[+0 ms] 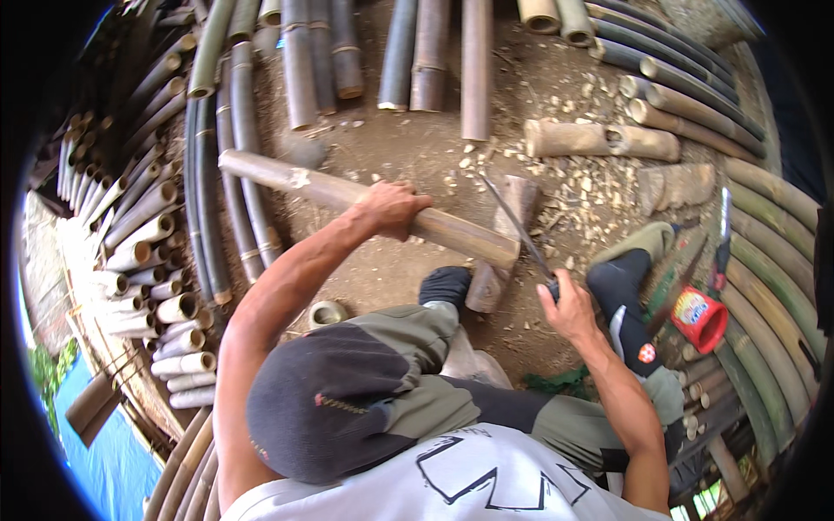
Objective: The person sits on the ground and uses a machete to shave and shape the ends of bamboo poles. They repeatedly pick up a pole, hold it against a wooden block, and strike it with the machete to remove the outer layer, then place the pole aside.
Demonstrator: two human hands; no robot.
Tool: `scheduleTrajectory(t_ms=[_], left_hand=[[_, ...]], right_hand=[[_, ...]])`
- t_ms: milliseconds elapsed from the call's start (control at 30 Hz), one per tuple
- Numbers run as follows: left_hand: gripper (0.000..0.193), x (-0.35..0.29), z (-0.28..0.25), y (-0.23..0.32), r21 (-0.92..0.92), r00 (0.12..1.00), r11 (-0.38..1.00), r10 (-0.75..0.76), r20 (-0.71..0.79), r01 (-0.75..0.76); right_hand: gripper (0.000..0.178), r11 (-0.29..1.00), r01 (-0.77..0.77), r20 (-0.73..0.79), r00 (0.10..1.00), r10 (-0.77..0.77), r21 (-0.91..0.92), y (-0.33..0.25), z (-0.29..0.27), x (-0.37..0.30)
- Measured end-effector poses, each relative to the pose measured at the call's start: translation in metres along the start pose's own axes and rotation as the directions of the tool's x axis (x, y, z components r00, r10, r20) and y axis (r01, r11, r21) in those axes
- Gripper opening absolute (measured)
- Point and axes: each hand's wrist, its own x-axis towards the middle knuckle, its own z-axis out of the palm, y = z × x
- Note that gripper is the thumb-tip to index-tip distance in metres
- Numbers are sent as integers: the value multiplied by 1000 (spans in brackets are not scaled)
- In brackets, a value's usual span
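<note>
My left hand (393,208) is wrapped over a brown bamboo pole (326,187), which slants from the upper left down toward the middle. The pole's near right end rests across a short wooden block (519,204) on the ground. In my right hand (569,306) is a long narrow knife (519,224), gripped by its black handle. Its blade points up and left, passing over the block just beyond the pole's end. My fingers partly hide the handle.
Cut bamboo poles (430,61) lie ahead, with stacked bamboo (178,308) at left and more poles (773,260) at right. Wood chips (582,195) litter the dirt around a notched bamboo piece (599,141). A red container (698,319) and a saw (721,247) sit beside my right leg.
</note>
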Motion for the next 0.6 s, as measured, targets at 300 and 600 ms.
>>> scheduleTrajectory(t_ms=[300, 600], left_hand=[[40, 5, 1, 1, 57, 998, 997, -55, -1, 55], [33, 3, 8, 3, 16, 995, 999, -35, -99, 37]], right_hand=[[30, 858, 479, -366, 844, -392, 185, -60, -25, 4], [32, 951, 236, -157, 966, -206, 199, -73, -37, 9]])
